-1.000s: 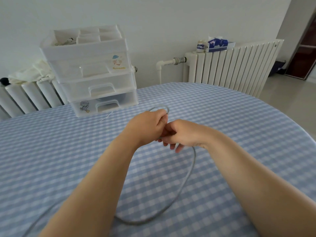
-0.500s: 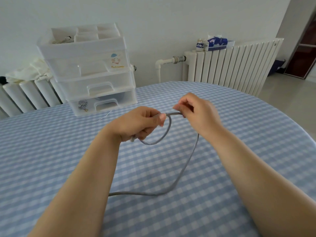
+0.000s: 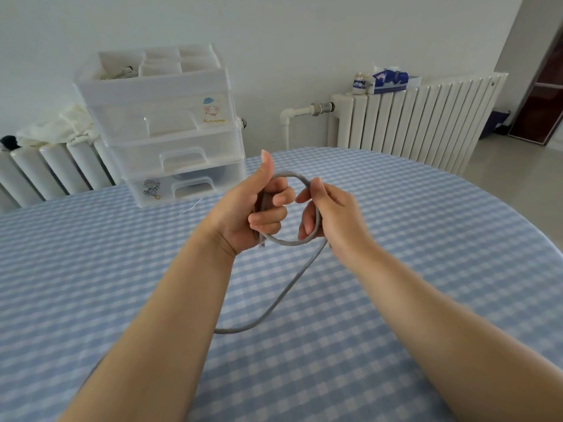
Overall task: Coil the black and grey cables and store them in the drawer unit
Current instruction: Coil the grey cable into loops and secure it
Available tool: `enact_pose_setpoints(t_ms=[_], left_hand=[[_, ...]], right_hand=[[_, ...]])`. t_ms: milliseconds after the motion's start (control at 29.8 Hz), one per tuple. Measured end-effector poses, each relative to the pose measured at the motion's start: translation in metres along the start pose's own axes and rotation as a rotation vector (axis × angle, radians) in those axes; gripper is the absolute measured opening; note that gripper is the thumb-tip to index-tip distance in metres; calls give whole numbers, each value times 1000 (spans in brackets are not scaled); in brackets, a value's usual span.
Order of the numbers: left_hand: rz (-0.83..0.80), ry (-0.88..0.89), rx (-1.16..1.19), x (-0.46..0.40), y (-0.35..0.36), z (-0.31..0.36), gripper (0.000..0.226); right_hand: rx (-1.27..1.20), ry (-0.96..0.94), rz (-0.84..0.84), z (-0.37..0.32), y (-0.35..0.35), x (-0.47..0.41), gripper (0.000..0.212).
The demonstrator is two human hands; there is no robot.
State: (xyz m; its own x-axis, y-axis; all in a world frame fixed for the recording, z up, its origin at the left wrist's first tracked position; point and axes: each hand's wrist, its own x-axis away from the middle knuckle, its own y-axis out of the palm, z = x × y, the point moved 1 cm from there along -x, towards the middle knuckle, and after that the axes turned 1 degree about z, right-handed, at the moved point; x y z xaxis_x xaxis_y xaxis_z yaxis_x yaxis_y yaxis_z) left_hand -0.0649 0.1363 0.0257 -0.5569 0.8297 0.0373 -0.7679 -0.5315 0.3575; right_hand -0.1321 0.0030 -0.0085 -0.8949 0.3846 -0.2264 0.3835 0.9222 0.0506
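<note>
A grey cable (image 3: pixel 286 292) forms one small loop held up between both hands above the table. My left hand (image 3: pixel 249 211) grips the loop's left side, thumb up, with the cable's plug end sticking out below the fist. My right hand (image 3: pixel 327 213) pinches the loop's right side. The rest of the cable hangs down to the checked tablecloth and runs left under my left forearm. The translucent white drawer unit (image 3: pixel 170 129) stands at the back left, its three drawers closed, with an open divided tray on top. No black cable is visible.
The table (image 3: pixel 396 226) has a blue-and-white checked cloth and a rounded right edge. White radiators stand behind it; the right radiator (image 3: pixel 420 120) carries a tissue box and a small jar. A white cloth (image 3: pixel 58 126) lies on the left radiator.
My right hand swung the cable round and down, closing a full loop. My left hand turned thumb-up and took the loop's left side. The slack on the table was drawn in.
</note>
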Motion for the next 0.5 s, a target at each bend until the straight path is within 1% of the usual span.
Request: enact_pose_setpoints(t_ms=[101,202,269,302,336,370,437,470,504], left_hand=[[-57,47,23,1,-1,-1,47],[-83,82,95,0,1,-2,50],[-28,153,162,-2,5,-1,48],[33,196,194,-3,7,1,47],[101,235,222,-3,7,2,46],[159,264,242,-3,8,3,45],[236,295,272,-2,9,4,42],[265,305,283,-1,10,3,40],[286,321,281,-1,11,4,38]], right_hand=[[-218,131,-9,-6,1,0,47],[-444,271,-2,-9,2,-1,52],[-552,356,-17,-8,3,-1,56],[-539,388,-31,-8,5,0,55],[-465,410,-41,-6,8,2,52],[-330,415,-44,-4,12,4,45],[5,374,-54,1,23,11,28],[147,347,-63,4,28,14,23],[282,309,-70,8,32,17,23]])
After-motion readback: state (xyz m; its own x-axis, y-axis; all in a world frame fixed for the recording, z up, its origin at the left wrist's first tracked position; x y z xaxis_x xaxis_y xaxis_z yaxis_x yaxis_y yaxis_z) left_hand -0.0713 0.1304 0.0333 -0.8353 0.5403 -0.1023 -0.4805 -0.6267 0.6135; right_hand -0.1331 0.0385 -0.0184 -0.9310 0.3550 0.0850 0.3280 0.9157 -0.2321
